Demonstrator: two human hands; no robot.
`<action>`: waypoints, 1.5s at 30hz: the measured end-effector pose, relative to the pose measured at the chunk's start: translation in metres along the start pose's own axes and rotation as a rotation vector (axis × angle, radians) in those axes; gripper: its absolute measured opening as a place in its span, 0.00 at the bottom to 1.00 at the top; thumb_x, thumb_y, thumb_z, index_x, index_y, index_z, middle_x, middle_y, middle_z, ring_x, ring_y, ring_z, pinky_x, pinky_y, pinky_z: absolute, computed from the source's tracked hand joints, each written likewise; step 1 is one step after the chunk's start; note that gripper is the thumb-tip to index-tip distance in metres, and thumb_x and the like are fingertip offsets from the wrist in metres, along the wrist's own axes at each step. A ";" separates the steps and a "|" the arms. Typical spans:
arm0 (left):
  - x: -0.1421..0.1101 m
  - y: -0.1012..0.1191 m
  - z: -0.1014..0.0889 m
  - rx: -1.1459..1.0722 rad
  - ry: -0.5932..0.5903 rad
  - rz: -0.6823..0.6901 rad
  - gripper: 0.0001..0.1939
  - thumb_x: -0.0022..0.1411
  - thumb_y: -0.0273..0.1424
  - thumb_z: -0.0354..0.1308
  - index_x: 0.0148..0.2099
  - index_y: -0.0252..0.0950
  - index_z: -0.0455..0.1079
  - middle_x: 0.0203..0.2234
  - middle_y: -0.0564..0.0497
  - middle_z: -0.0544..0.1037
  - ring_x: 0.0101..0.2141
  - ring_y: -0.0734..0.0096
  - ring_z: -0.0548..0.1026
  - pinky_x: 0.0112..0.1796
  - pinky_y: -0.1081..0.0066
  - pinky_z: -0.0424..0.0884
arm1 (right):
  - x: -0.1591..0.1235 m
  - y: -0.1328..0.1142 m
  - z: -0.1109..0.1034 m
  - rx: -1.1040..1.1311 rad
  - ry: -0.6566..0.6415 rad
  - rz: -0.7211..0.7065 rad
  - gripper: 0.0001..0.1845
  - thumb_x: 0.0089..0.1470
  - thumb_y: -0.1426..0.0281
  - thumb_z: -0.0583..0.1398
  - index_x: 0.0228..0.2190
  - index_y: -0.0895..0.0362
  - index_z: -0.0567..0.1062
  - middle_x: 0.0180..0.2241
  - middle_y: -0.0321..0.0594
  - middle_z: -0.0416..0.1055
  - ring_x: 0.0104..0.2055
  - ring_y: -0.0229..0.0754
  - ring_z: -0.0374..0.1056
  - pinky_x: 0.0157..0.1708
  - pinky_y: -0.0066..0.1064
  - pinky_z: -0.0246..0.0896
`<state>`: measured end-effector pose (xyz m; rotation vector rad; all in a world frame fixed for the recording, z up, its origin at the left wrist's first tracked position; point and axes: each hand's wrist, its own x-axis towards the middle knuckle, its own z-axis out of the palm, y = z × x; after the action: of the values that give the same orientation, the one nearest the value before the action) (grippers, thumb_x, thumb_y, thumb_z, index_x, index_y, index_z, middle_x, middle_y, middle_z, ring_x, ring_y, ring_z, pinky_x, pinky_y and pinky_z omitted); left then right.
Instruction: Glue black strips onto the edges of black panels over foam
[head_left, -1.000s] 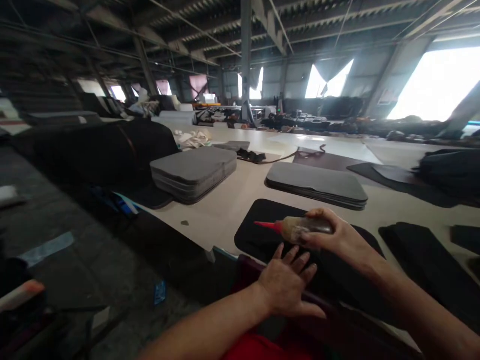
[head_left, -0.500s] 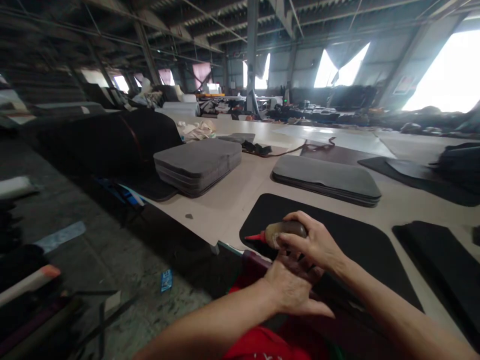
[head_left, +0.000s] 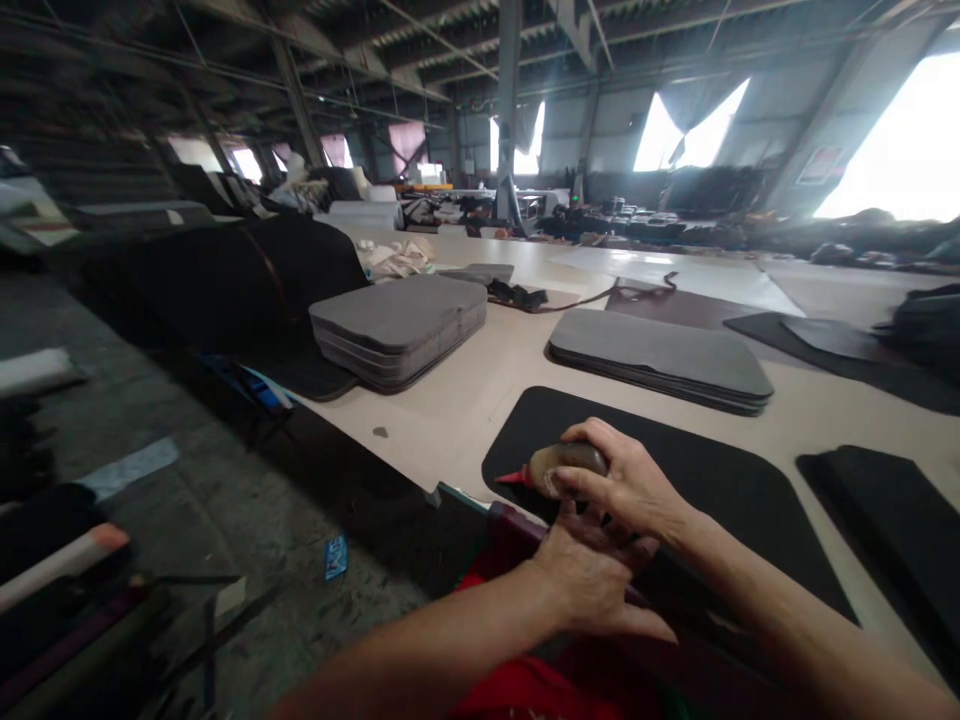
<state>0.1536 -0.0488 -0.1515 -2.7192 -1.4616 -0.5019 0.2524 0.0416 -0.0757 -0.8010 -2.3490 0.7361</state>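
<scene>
My right hand (head_left: 626, 480) is wrapped around a squeeze bottle (head_left: 551, 468) with a brownish body. Its red pointed nozzle (head_left: 514, 477) aims left, just over the corner of a black rounded mat (head_left: 690, 465) lying at the table's near edge. Below the bottle, my left hand (head_left: 589, 580) is stretched out with its back towards me and the thumb pointing right. The fingers are spread and partly covered by the right hand; nothing shows in them.
Grey pieces form a tall stack (head_left: 397, 325) on the left and a lower stack (head_left: 660, 360) behind the mat. Folded black material (head_left: 892, 535) lies at right. A large black roll (head_left: 225, 280) rests at the table's left side. Long rolls (head_left: 64, 565) lie over the floor.
The view has shifted slightly. Both hands stay close together over the mat's near edge, with the bottle held in my right hand throughout.
</scene>
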 end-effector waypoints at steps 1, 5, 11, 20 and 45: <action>0.000 0.000 0.000 -0.002 -0.014 -0.007 0.46 0.58 0.67 0.49 0.69 0.44 0.57 0.68 0.43 0.57 0.65 0.38 0.55 0.62 0.40 0.50 | 0.001 0.000 -0.001 -0.017 -0.010 -0.023 0.14 0.56 0.63 0.63 0.43 0.53 0.72 0.39 0.38 0.70 0.40 0.44 0.67 0.40 0.35 0.61; 0.001 0.001 -0.001 0.003 -0.056 -0.035 0.47 0.58 0.67 0.45 0.70 0.45 0.55 0.66 0.39 0.60 0.65 0.36 0.54 0.62 0.35 0.46 | 0.006 -0.005 -0.005 -0.096 -0.054 -0.133 0.12 0.57 0.64 0.63 0.43 0.54 0.72 0.39 0.38 0.69 0.40 0.43 0.65 0.40 0.35 0.60; 0.003 0.000 -0.002 -0.051 -0.103 -0.030 0.48 0.60 0.68 0.40 0.71 0.42 0.53 0.69 0.35 0.54 0.66 0.32 0.50 0.60 0.28 0.44 | 0.017 -0.011 -0.011 -0.185 -0.120 -0.200 0.13 0.57 0.67 0.65 0.43 0.53 0.71 0.40 0.37 0.68 0.41 0.42 0.65 0.40 0.33 0.58; 0.001 -0.001 0.000 -0.084 -0.084 -0.009 0.48 0.61 0.67 0.37 0.71 0.39 0.53 0.70 0.33 0.51 0.68 0.30 0.43 0.59 0.23 0.40 | 0.051 0.008 -0.019 -0.336 -0.024 -0.133 0.12 0.55 0.71 0.63 0.43 0.55 0.72 0.41 0.38 0.70 0.43 0.43 0.67 0.41 0.33 0.56; 0.005 0.001 -0.007 -0.128 -0.142 -0.060 0.50 0.57 0.69 0.37 0.70 0.41 0.54 0.70 0.35 0.49 0.69 0.35 0.42 0.61 0.24 0.37 | 0.111 0.046 -0.072 -0.645 0.001 0.145 0.18 0.49 0.59 0.64 0.41 0.52 0.75 0.43 0.39 0.75 0.41 0.47 0.71 0.30 0.31 0.53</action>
<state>0.1554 -0.0463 -0.1432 -2.8710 -1.6007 -0.4265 0.2411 0.1693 -0.0196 -1.2396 -2.5671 0.0038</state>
